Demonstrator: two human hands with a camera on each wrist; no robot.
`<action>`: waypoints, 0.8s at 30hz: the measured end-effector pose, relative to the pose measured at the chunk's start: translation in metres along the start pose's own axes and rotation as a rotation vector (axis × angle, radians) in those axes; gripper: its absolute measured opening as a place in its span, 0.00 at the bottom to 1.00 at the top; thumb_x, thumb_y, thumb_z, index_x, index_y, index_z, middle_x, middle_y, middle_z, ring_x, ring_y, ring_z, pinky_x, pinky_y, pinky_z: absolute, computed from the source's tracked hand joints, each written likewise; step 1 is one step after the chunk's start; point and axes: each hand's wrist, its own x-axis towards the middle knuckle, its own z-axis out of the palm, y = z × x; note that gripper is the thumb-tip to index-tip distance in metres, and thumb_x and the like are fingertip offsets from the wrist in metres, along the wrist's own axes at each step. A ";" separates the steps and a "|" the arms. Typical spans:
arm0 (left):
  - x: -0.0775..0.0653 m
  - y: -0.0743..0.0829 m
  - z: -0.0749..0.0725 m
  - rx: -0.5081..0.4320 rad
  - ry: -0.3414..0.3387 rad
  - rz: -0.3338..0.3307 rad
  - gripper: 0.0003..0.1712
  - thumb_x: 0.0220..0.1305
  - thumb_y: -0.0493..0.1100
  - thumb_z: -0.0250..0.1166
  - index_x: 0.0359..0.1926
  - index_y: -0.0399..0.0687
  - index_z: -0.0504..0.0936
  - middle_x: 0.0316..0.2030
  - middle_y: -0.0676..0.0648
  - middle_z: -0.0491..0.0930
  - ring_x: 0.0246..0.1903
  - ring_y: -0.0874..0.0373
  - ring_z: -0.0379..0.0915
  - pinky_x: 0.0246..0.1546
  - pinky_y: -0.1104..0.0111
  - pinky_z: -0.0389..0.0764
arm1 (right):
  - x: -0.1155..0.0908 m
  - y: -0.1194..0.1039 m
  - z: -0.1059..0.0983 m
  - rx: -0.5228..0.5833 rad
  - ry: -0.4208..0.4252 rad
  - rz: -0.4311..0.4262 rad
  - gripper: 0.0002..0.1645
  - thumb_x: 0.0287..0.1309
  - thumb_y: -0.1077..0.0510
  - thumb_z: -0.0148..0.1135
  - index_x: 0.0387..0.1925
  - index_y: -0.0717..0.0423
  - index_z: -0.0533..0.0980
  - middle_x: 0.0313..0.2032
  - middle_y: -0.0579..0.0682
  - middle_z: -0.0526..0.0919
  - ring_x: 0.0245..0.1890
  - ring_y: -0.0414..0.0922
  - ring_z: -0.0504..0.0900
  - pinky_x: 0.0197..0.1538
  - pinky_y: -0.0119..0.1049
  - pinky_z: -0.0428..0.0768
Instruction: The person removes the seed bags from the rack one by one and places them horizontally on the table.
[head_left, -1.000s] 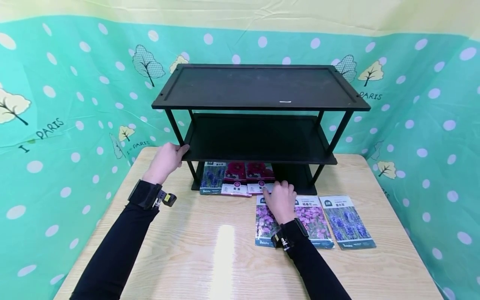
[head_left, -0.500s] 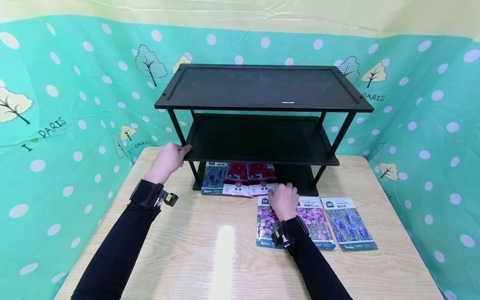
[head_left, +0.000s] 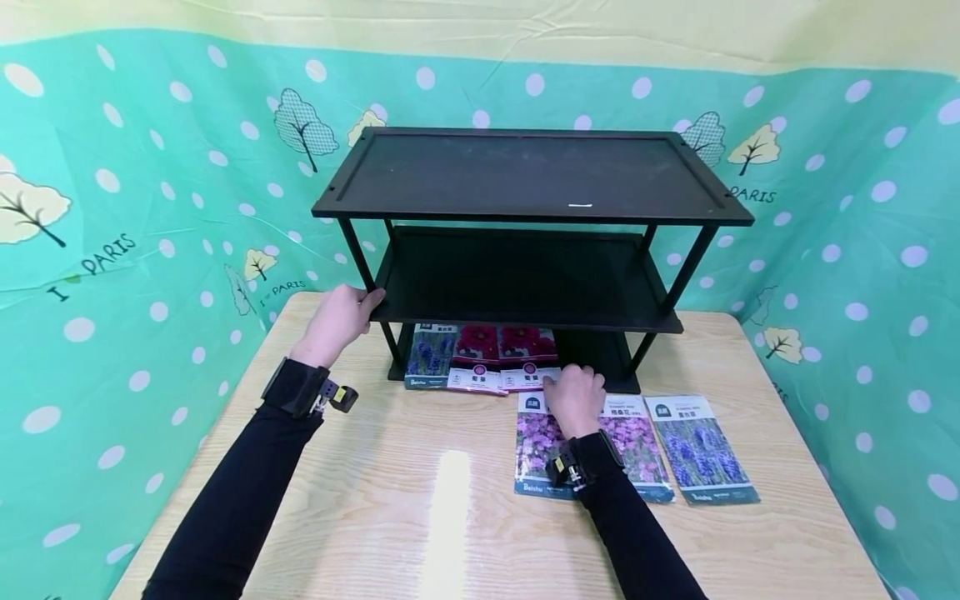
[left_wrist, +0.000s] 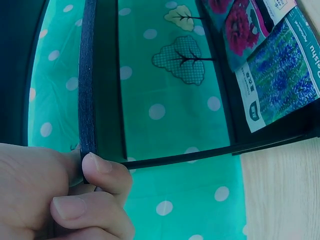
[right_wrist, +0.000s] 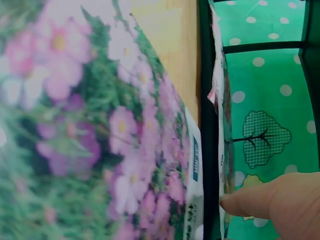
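Observation:
At the left of a black three-tier shelf (head_left: 517, 275), my left hand (head_left: 341, 321) grips the front corner of the middle tier; its curled fingers (left_wrist: 92, 207) show around the edge in the left wrist view. On the bottom tier lie a blue-flower seed packet (head_left: 430, 358) and two red-flower packets (head_left: 529, 346) that overlap slightly. My right hand (head_left: 577, 400) is at the tier's front edge, its thumb (right_wrist: 250, 202) straight, with the tip against the edge of the right red packet; its other fingers are mostly hidden. Below my right wrist lie pink-flower packets (head_left: 633, 450), partly covered.
Another blue-flower packet (head_left: 701, 450) lies at the right on the wooden table (head_left: 360, 500). The top tier (head_left: 525, 171) overhangs the lower ones, with thin posts (head_left: 690, 267) at the corners. A green dotted cloth (head_left: 150, 358) encloses the back and sides.
My right hand has shifted slightly right along the front of the right red packet. My left hand keeps its grip on the shelf. The head view has turned slightly.

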 end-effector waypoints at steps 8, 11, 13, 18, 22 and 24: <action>-0.001 0.002 0.000 0.003 0.002 -0.033 0.32 0.83 0.55 0.49 0.16 0.51 0.64 0.15 0.52 0.70 0.13 0.57 0.56 0.19 0.66 0.60 | 0.002 0.003 -0.015 0.065 -0.092 0.044 0.31 0.69 0.49 0.64 0.12 0.52 0.64 0.15 0.49 0.65 0.18 0.50 0.72 0.24 0.43 0.64; -0.001 0.002 0.000 -0.009 0.002 -0.039 0.32 0.82 0.55 0.49 0.17 0.51 0.65 0.15 0.52 0.69 0.13 0.57 0.55 0.18 0.66 0.59 | 0.002 0.004 -0.020 0.094 -0.119 0.054 0.32 0.70 0.50 0.63 0.10 0.50 0.63 0.13 0.46 0.61 0.16 0.48 0.68 0.22 0.40 0.61; -0.002 0.003 -0.001 -0.006 0.000 -0.033 0.31 0.83 0.55 0.49 0.17 0.51 0.65 0.15 0.51 0.69 0.13 0.57 0.55 0.18 0.66 0.59 | 0.001 0.005 -0.022 0.114 -0.127 0.053 0.32 0.71 0.51 0.62 0.10 0.50 0.64 0.13 0.45 0.61 0.16 0.47 0.67 0.22 0.40 0.60; -0.002 0.003 0.000 0.003 -0.005 -0.018 0.31 0.83 0.54 0.48 0.18 0.50 0.66 0.16 0.51 0.69 0.14 0.57 0.56 0.19 0.66 0.59 | 0.000 0.008 -0.026 0.158 -0.133 0.055 0.31 0.71 0.53 0.62 0.11 0.50 0.66 0.15 0.46 0.63 0.18 0.47 0.66 0.23 0.39 0.60; -0.001 0.003 0.000 -0.005 -0.004 -0.034 0.31 0.83 0.55 0.49 0.18 0.50 0.66 0.16 0.51 0.69 0.13 0.57 0.56 0.19 0.66 0.60 | 0.000 0.009 -0.029 0.188 -0.117 0.058 0.29 0.71 0.55 0.62 0.11 0.51 0.68 0.15 0.46 0.64 0.18 0.47 0.66 0.23 0.39 0.61; -0.001 0.003 0.000 -0.011 -0.004 -0.043 0.31 0.83 0.55 0.49 0.18 0.49 0.67 0.16 0.51 0.70 0.13 0.57 0.56 0.19 0.66 0.60 | 0.000 0.009 -0.031 0.202 -0.120 0.064 0.26 0.71 0.55 0.63 0.13 0.54 0.75 0.16 0.48 0.68 0.19 0.48 0.68 0.23 0.39 0.62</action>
